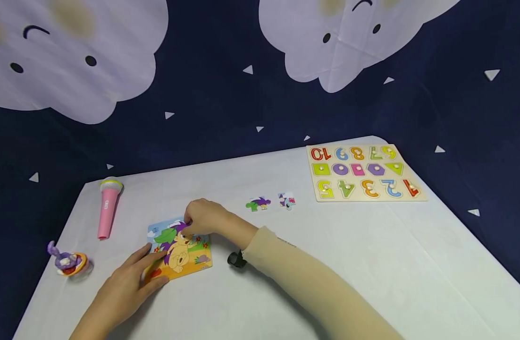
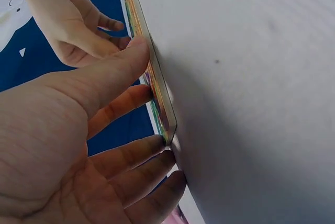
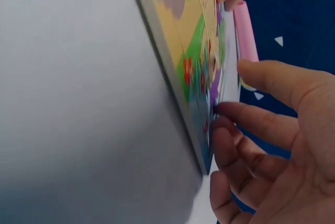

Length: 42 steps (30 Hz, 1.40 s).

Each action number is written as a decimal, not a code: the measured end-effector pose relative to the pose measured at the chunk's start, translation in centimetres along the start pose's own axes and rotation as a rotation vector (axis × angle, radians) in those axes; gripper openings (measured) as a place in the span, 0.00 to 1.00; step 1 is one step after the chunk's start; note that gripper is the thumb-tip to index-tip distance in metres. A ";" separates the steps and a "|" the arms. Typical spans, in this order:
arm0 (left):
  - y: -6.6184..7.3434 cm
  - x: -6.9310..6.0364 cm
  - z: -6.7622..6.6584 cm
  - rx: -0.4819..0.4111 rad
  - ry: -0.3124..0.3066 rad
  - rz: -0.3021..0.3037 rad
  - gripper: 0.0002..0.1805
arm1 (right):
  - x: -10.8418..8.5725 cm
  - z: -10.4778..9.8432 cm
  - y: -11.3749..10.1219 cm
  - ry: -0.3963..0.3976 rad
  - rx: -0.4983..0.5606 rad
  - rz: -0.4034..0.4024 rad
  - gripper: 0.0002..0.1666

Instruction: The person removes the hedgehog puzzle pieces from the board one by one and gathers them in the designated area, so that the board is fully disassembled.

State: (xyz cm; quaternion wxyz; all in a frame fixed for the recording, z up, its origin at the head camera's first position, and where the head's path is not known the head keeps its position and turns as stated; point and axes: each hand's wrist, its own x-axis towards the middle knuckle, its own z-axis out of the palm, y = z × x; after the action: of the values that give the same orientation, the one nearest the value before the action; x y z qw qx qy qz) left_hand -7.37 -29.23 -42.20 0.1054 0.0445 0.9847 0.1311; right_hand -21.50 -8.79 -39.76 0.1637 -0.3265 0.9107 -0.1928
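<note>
A square jigsaw puzzle (image 1: pixel 188 267) with a cartoon hedgehog lies flat at the left of the white table. My left hand (image 1: pixel 126 288) steadies its near left corner, the thumb at the near edge and the index finger over the picture. In the left wrist view the fingers of that hand (image 2: pixel 131 164) look fairly straight along the board. At the puzzle's far edge my right hand (image 1: pixel 206 217) touches the picture with its fingertips. Its thumb (image 3: pixel 267 77) stands apart from them. Two loose pieces, one green and purple (image 1: pixel 258 203), one light blue (image 1: pixel 287 201), lie beyond my right forearm.
A number peg board (image 1: pixel 370 174) lies at the far right. On the left are a pink toy microphone (image 1: pixel 109 208) and a small purple and orange toy (image 1: pixel 69 261). A black strap piece (image 1: pixel 237 259) shows at the right wrist. Dark cloth with clouds hangs behind.
</note>
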 end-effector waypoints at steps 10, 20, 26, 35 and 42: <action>-0.2 0.0 -0.1 0.003 0.041 0.033 0.38 | 0.6 1.4 -1.6 -0.003 0.071 -0.007 0.27; -0.4 -0.1 0.0 -0.004 0.061 0.049 0.37 | 0.7 1.8 -2.7 -0.002 0.100 0.079 0.21; -0.6 -0.2 0.0 -0.015 0.084 0.067 0.37 | 0.8 1.8 -2.7 -0.009 0.118 0.075 0.21; -0.4 -0.1 0.0 -0.001 0.074 0.057 0.37 | 0.9 2.1 -2.4 -0.022 0.149 0.045 0.23; -0.4 -0.3 0.1 -0.002 0.045 0.038 0.37 | 0.9 2.5 -2.2 -0.030 0.181 0.040 0.23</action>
State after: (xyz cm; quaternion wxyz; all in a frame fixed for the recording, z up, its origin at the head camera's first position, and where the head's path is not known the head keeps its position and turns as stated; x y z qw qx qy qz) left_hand -7.08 -29.59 -42.35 0.0805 0.0602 0.9857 0.1352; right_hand -19.92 -11.63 -41.10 0.2098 -0.2951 0.8933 -0.2664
